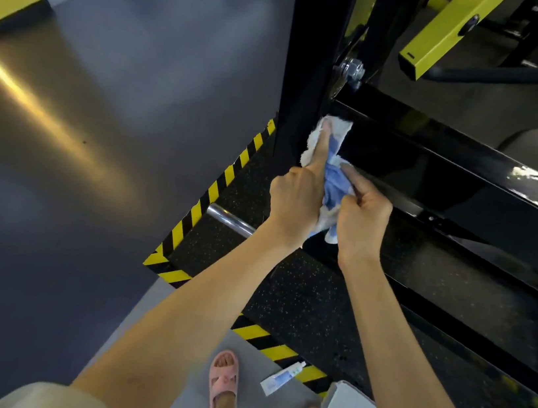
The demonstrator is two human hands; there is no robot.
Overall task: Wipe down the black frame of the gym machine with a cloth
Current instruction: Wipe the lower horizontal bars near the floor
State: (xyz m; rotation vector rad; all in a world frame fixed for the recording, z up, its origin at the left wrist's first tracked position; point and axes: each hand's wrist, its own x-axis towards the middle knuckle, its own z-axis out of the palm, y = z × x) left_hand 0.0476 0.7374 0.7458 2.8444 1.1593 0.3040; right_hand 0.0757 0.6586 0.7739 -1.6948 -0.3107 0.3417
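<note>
Grey floor (96, 145), speckled mat (298, 304), both hands (292, 200) (363, 224) clutching cloth (336, 185) against black frame (437, 179)

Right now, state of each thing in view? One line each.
cloth: bunched, held in both hands, top end pressed on the frame
left hand: grips cloth, forefinger pushing it onto the frame
right hand: pinches cloth
frame: glossy, shiny patch on the beam further right
tube: lying on floor, cap looks on
slippers: worn on both feet
</note>
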